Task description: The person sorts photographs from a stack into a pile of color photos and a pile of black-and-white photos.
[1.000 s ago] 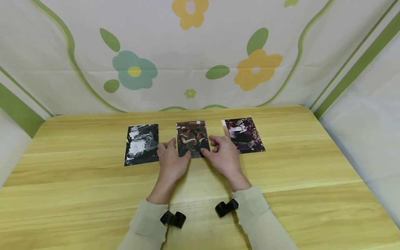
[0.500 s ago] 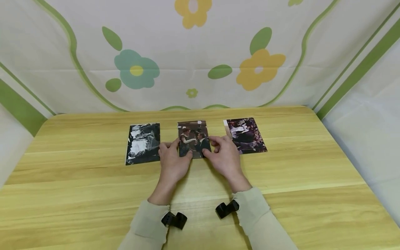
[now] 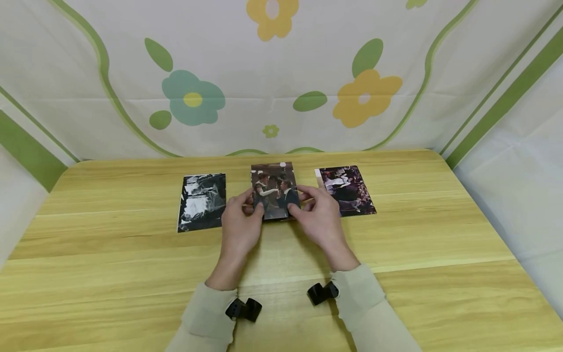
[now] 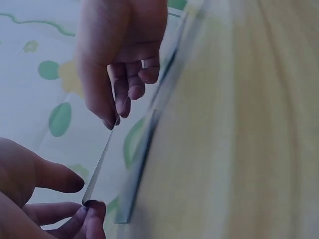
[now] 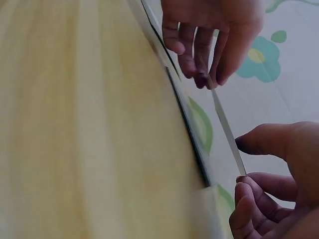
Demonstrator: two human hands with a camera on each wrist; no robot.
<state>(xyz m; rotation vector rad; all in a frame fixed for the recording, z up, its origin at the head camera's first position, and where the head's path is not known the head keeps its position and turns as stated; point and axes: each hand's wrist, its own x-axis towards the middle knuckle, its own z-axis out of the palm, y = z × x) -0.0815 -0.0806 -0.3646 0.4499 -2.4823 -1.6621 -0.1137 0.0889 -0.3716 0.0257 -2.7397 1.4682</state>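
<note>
This looks like a small corner set up in a home or a room for filming. A light wooden surface (image 3: 132, 274) fills the lower half of the frame. Behind it, across the whole top, hangs a white cloth (image 3: 272, 73) with big yellow and blue-green flowers, green leaves and green stripes. The cloth also closes in the left and right sides, so the room behind it is hidden.

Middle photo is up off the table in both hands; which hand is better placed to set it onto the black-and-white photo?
Probably the left hand: it pinches the middle photo on the side next to the black-and-white photo. The right hand would cross over.
</note>
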